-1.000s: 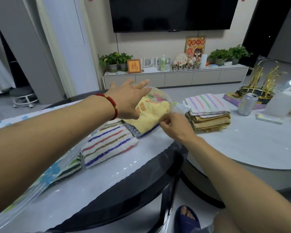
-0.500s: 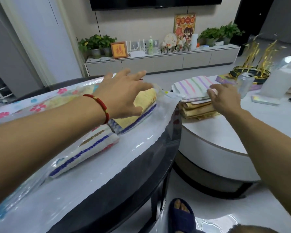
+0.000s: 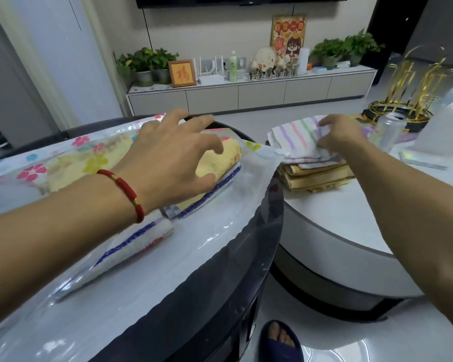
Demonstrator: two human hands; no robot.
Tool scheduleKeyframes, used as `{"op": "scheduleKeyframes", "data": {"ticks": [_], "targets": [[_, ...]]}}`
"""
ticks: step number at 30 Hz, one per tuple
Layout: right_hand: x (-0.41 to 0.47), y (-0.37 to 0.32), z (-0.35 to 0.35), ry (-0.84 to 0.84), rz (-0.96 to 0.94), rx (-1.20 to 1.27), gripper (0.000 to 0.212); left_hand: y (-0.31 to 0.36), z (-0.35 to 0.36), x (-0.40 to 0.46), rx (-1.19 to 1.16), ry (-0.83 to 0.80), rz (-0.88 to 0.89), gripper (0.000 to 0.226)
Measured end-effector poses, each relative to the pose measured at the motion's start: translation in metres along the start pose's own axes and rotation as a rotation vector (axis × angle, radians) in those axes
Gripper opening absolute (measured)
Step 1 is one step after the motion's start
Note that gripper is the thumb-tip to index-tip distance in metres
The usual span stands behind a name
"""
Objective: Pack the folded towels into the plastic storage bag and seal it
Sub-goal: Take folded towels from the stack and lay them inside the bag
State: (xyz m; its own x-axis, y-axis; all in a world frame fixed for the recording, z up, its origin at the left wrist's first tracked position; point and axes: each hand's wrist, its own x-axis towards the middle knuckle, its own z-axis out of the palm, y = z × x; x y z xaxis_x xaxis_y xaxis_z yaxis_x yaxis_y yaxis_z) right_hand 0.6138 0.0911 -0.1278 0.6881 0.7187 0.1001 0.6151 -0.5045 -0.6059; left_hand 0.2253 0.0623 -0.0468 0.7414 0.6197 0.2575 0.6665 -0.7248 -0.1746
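Our clear plastic storage bag printed with coloured flowers (image 3: 94,163) lies flat along the dark round glass counter (image 3: 220,296), its open, glossy mouth reaching toward the neighbouring white round counter (image 3: 377,218). Inside it we see a soft yellow terry towel (image 3: 220,163) folded over a white towel with blue edging (image 3: 207,202), and nearer to us a white towel striped blue and red (image 3: 139,236), all pressed flat under the film.

Our left hand (image 3: 168,163), with a red cord bracelet (image 3: 126,192) at the wrist, rests over the bag with the grip spread wide, fingers splayed; the thumb touches the film above the yellow towel and clamps nothing.

Our right hand (image 3: 338,134) has its grip narrowed, the fingers pinching the crumpled edge of a white towel with pastel purple and green stripes (image 3: 296,137). That towel tops a short stack of folded mustard-brown towels (image 3: 317,176) on the white counter, just beside the bag's mouth.

Beyond the stack stand a silver drinks can (image 3: 389,131) and a gold wire ornament (image 3: 416,92).
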Motion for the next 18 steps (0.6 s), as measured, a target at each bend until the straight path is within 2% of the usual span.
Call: {"op": "scheduleKeyframes", "data": {"ticks": [2, 4, 7, 10, 15, 18], "targets": [[-0.004, -0.001, -0.012, -0.134, 0.108, 0.215, 0.060, -0.002, 0.000, -0.011, 0.001, -0.004, -0.013, 0.038], [-0.014, 0.003, -0.025, -0.221, 0.180, 0.444, 0.052, -0.004, 0.000, -0.026, 0.011, -0.024, -0.041, 0.036], [-0.052, 0.011, -0.043, -0.192, 0.158, 0.648, 0.042, -0.007, 0.002, -0.053, 0.038, -0.064, -0.095, 0.040], [-0.112, 0.015, -0.065, -0.178, 0.102, 0.824, 0.045, -0.010, 0.003, -0.090, 0.023, -0.091, -0.155, 0.047], [-0.212, 0.020, -0.107, -0.319, 0.004, 0.939, 0.041, -0.026, 0.006, -0.163, 0.054, -0.238, -0.279, 0.067], [-0.263, 0.017, -0.129, -0.521, -0.050, 0.902, 0.042, -0.043, -0.010, -0.187, 0.028, -0.253, -0.299, 0.079]]}}
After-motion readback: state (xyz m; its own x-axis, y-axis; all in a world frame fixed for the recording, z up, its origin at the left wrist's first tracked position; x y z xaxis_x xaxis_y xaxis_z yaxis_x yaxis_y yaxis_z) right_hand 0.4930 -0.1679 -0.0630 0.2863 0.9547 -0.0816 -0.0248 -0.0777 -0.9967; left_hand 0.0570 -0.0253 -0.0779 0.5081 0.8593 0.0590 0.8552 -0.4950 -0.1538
